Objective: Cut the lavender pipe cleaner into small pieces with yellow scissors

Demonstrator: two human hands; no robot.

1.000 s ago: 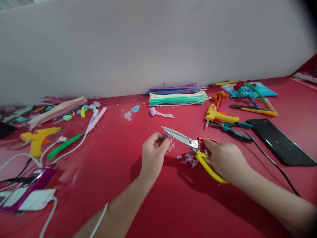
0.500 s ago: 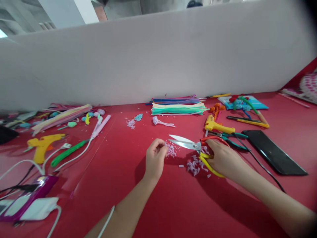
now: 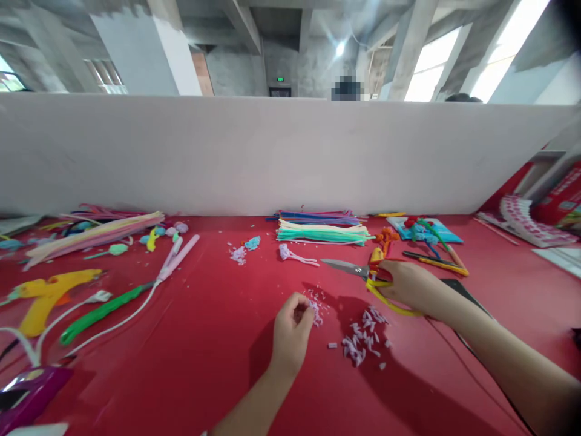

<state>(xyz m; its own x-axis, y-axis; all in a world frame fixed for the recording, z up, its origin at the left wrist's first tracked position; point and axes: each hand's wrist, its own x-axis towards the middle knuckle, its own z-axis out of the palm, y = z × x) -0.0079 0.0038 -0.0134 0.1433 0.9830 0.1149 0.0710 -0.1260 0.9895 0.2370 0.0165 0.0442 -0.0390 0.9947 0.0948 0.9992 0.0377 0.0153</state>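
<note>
My right hand (image 3: pixel 406 283) is wrapped round the red and yellow handles of the scissors (image 3: pixel 347 267). Their blades lie together, pointing left above the table. My left hand (image 3: pixel 293 327) is closed in a pinch beside a scatter of fine lilac bits (image 3: pixel 316 309); whatever its fingertips hold is hidden or too small to name. Below the scissors lies a pile of larger lilac cut pieces (image 3: pixel 363 336). Beyond my left hand rests a lilac bunch with thin stems (image 3: pixel 297 255).
Pipe cleaners (image 3: pixel 323 232) lie in bundles by the white partition (image 3: pixel 290 157). To the left are a yellow glue gun (image 3: pixel 49 297), a green-handled tool (image 3: pixel 104 312) and a pink corded tool (image 3: pixel 177 260). My right forearm partly covers a black phone (image 3: pixel 465 293). A blue packet (image 3: pixel 447 233) lies far right.
The view has tilted up. My right hand has lifted the scissors away from the lilac pile, and their blades have come together. My left hand keeps its pinch near the fine bits.
</note>
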